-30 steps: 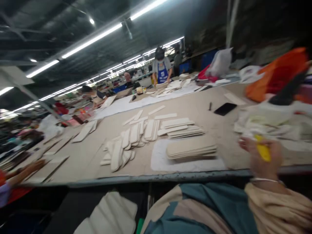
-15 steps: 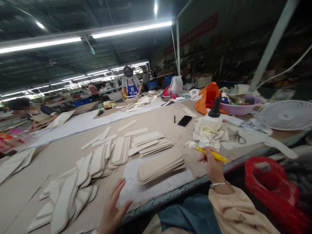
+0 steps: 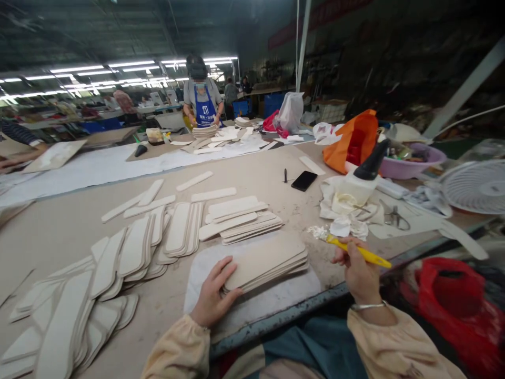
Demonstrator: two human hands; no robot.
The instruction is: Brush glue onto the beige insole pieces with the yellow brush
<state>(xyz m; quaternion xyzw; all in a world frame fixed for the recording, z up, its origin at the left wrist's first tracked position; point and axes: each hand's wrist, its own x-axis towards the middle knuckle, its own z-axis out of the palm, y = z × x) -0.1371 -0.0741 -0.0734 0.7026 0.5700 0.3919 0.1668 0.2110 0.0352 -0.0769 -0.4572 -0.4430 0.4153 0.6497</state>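
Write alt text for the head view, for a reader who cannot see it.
A person's left hand rests on the near end of a stack of beige flat pieces on a long worktable, while the right hand holds a yellow-handled brush. More pale pieces lie fanned out to the left.

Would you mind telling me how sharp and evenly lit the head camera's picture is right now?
Head view: the left hand on the insole stack and the right hand holding the yellow brush are sharp and evenly lit; ceiling tube lights blow out; wide-angle bending curves the table edge; the right background is dark.
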